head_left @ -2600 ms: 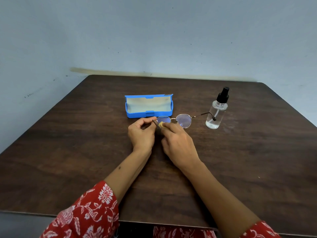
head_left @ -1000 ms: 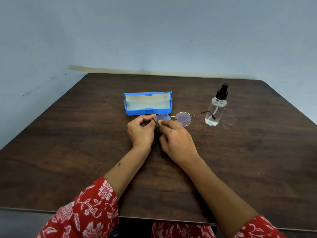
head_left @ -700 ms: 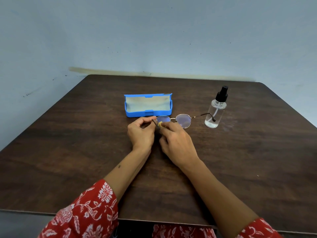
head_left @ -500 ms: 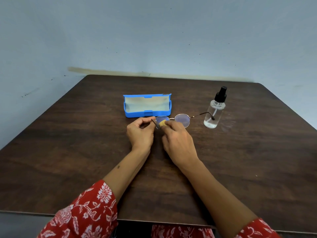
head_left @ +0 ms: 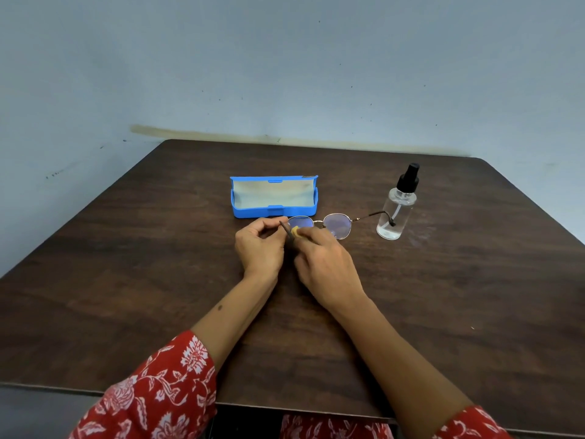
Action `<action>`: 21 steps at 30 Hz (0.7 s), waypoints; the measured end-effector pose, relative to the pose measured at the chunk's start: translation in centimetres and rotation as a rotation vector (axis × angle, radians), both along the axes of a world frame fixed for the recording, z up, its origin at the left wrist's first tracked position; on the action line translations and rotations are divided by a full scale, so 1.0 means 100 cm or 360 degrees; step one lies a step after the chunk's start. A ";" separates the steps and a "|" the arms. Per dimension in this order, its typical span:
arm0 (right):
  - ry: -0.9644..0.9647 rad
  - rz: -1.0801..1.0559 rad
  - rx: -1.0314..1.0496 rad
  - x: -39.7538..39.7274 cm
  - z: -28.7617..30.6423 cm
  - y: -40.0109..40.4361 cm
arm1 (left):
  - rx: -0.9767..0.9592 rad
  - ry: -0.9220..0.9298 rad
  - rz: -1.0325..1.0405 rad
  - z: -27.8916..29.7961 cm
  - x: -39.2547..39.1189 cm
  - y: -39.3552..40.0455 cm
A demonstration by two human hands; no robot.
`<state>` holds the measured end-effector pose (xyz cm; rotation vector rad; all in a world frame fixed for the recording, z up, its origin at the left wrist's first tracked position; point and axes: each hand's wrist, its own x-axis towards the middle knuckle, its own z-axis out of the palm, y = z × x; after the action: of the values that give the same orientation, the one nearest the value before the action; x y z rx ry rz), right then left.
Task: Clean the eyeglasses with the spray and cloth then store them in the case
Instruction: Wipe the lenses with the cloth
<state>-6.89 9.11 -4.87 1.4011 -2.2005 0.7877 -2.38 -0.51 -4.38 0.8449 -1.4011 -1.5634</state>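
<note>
The left hand [head_left: 260,245] pinches the wire-rimmed eyeglasses [head_left: 319,224] by the near temple end, steadying the frame so the lens cannot twist under rubbing. The right hand [head_left: 326,264] pinches a small yellow cloth [head_left: 295,232] against the lens just beside that pinch — wiping is under way. The open blue case [head_left: 274,196] sits just beyond the grip, ready to receive them; the spray bottle [head_left: 396,206] stands past the free temple tip — out of the way.
</note>
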 end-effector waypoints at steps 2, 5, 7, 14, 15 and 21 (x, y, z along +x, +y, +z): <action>-0.0010 -0.0071 0.0010 -0.001 0.000 0.000 | 0.0006 0.0013 -0.0003 0.000 0.000 0.000; -0.0023 -0.0125 -0.0001 -0.003 -0.002 -0.001 | 0.0013 0.0017 0.0000 -0.001 -0.001 0.000; -0.0003 -0.0048 -0.0017 -0.002 -0.001 -0.001 | 0.0003 0.0009 -0.0002 -0.002 -0.001 -0.001; -0.0073 -0.0138 -0.0011 -0.003 -0.002 0.001 | 0.0001 0.0008 -0.0015 0.000 0.000 0.001; -0.0067 -0.0118 -0.0014 -0.003 -0.002 0.001 | 0.0009 0.0013 -0.0011 0.000 0.000 0.001; -0.0034 -0.0053 0.0021 0.001 0.000 0.001 | 0.0013 0.0014 -0.0023 0.000 0.001 0.001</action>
<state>-6.82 9.20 -4.85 1.3645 -2.2434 0.7809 -2.30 -0.38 -4.38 0.8336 -1.3982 -1.5827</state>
